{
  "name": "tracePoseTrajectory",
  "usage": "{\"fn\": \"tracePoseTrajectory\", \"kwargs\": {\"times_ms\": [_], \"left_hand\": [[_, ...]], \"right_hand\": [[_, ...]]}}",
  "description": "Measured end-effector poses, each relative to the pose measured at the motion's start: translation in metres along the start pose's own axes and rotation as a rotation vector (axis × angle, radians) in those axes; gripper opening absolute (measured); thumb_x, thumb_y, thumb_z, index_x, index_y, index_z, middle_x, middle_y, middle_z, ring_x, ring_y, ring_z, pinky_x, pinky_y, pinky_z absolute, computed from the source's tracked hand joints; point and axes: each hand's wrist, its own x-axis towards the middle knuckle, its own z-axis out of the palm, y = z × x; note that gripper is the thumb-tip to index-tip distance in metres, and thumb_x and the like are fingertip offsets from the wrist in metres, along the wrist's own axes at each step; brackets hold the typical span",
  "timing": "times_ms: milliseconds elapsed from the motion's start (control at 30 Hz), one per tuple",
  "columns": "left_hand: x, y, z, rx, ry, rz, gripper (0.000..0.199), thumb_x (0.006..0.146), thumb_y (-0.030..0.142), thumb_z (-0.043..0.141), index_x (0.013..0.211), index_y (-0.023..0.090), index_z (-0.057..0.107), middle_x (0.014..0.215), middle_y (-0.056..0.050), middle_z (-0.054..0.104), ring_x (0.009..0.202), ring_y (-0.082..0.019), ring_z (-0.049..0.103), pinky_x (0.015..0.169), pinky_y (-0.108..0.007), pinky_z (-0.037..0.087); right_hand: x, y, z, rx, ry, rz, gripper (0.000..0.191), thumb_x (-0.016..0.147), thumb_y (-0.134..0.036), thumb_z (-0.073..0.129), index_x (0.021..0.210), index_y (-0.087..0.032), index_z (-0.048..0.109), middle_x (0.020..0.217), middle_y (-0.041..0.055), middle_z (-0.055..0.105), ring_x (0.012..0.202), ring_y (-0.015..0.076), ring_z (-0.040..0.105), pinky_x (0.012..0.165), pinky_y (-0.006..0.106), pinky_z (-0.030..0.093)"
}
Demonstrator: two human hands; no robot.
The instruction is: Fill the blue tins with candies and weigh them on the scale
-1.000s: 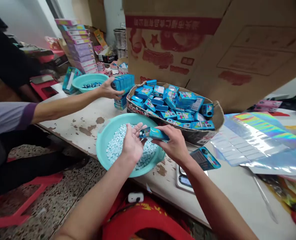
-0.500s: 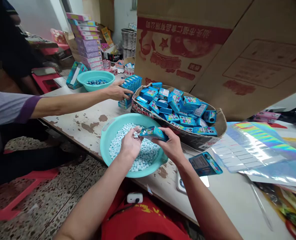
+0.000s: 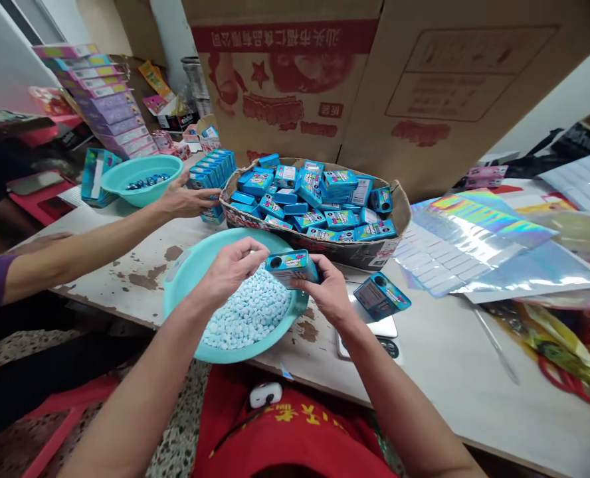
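Note:
My right hand [image 3: 327, 287] grips a small blue printed candy box [image 3: 292, 265] over the right side of a turquoise basin [image 3: 178, 292]. The box lies on its side, its end toward my left hand. My left hand [image 3: 232, 265] is closed, thumb against fingers, near that end; pale candies show at the fingertips, the rest hidden in the palm. Loose pale blue candies [image 3: 248, 312] fill the bottom of the basin. Right of my right hand, another blue box [image 3: 382, 297] rests on a white digital scale [image 3: 389, 328].
Behind the basin stands a cut-down carton [image 3: 399, 206] heaped with blue boxes. A co-worker's hand [image 3: 188, 198] touches a row of blue boxes [image 3: 212, 169], beside a second turquoise basin [image 3: 143, 162]. Holographic sheets [image 3: 479, 226] lie at right. A large cardboard sheet [image 3: 365, 99] stands behind.
My left hand has turned from palm up with candies to closed beside the box end. The view has swung right. The co-worker's hand remains at the row of boxes.

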Motion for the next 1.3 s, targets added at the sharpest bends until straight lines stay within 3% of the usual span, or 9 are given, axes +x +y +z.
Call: {"fn": "tracePoseTrajectory", "kwargs": {"times_ms": [167, 367, 500, 633, 733, 800, 933, 1100, 1300], "left_hand": [[0.009, 0.033, 0.006, 0.369, -0.223, 0.064, 0.013, 0.073, 0.031, 0.071, 0.077, 0.019, 0.067, 0.060, 0.001, 0.050, 0.054, -0.009, 0.041, 0.045, -0.019, 0.027], [0.022, 0.016, -0.005, 0.028, 0.055, -0.094, 0.006, 0.082, 0.025, 0.062, 0.083, 0.020, 0.060, 0.056, 0.004, 0.043, 0.048, -0.006, 0.033, 0.041, -0.018, 0.019], [0.034, -0.029, -0.012, -0.102, 0.044, -0.430, 0.015, 0.078, 0.008, 0.060, 0.088, 0.019, 0.060, 0.075, 0.001, 0.058, 0.063, -0.009, 0.049, 0.051, -0.017, 0.036], [0.039, -0.051, -0.003, 0.130, -0.154, -0.541, 0.014, 0.070, 0.026, 0.073, 0.080, 0.019, 0.066, 0.074, -0.003, 0.061, 0.056, -0.012, 0.046, 0.046, -0.024, 0.033], [0.049, -0.039, 0.021, 0.331, -0.299, -0.486, 0.019, 0.065, 0.033, 0.076, 0.070, 0.018, 0.066, 0.064, -0.004, 0.056, 0.052, -0.012, 0.042, 0.044, -0.024, 0.029], [0.057, -0.022, 0.047, 0.426, -0.409, -0.407, 0.016, 0.064, 0.029, 0.076, 0.068, 0.018, 0.066, 0.060, -0.003, 0.055, 0.052, -0.012, 0.043, 0.044, -0.022, 0.029], [0.069, 0.008, 0.114, 0.482, -0.574, -0.251, 0.008, 0.061, 0.015, 0.072, 0.066, 0.018, 0.067, 0.058, -0.001, 0.057, 0.053, -0.012, 0.045, 0.045, -0.019, 0.030], [0.077, 0.023, 0.189, 0.366, -0.627, -0.102, 0.021, 0.054, -0.002, 0.063, 0.053, 0.019, 0.063, 0.057, 0.001, 0.059, 0.053, -0.011, 0.047, 0.046, -0.017, 0.032], [0.081, 0.015, 0.224, 0.396, -0.621, 0.115, 0.030, 0.053, -0.009, 0.057, 0.051, 0.020, 0.062, 0.060, -0.001, 0.057, 0.064, -0.015, 0.050, 0.058, -0.020, 0.037]], "right_hand": [[0.000, 0.000, 0.006, 0.091, -0.014, 0.012, 0.042, 0.059, -0.032, 0.079, 0.096, -0.021, 0.063, 0.087, -0.0020, 0.066, 0.080, 0.0175, 0.059, 0.078, 0.032, 0.048], [-0.016, -0.007, -0.007, 0.403, 0.054, 0.078, 0.045, 0.055, -0.032, 0.082, 0.093, -0.023, 0.061, 0.087, -0.0032, 0.069, 0.082, 0.0180, 0.064, 0.080, 0.033, 0.053], [-0.047, -0.010, -0.069, 0.409, 0.257, 0.033, 0.045, 0.057, -0.035, 0.082, 0.096, -0.024, 0.061, 0.095, -0.0004, 0.071, 0.087, 0.0211, 0.067, 0.084, 0.039, 0.055], [-0.091, -0.007, -0.154, 0.265, 0.668, -0.088, 0.040, 0.057, -0.034, 0.082, 0.090, -0.024, 0.063, 0.095, 0.0026, 0.071, 0.088, 0.0216, 0.067, 0.088, 0.044, 0.053], [-0.122, 0.007, -0.200, 0.231, 0.889, -0.107, 0.042, 0.053, -0.028, 0.084, 0.089, -0.023, 0.064, 0.094, 0.0023, 0.071, 0.089, 0.0210, 0.066, 0.091, 0.046, 0.051], [-0.139, 0.021, -0.215, 0.241, 0.992, -0.063, 0.042, 0.051, -0.024, 0.085, 0.088, -0.022, 0.064, 0.091, 0.0013, 0.070, 0.086, 0.0195, 0.066, 0.090, 0.046, 0.050], [-0.164, 0.049, -0.216, 0.289, 1.090, 0.058, 0.043, 0.051, -0.022, 0.085, 0.088, -0.020, 0.065, 0.088, 0.0003, 0.070, 0.082, 0.0165, 0.065, 0.088, 0.042, 0.052], [-0.177, 0.063, -0.209, 0.331, 1.086, 0.160, 0.044, 0.051, -0.026, 0.086, 0.089, -0.020, 0.065, 0.088, 0.0017, 0.071, 0.080, 0.0168, 0.066, 0.084, 0.040, 0.054], [-0.183, 0.064, -0.217, 0.365, 1.100, 0.205, 0.046, 0.048, -0.026, 0.087, 0.088, -0.020, 0.066, 0.085, 0.0014, 0.071, 0.077, 0.0153, 0.066, 0.077, 0.033, 0.056]]}}
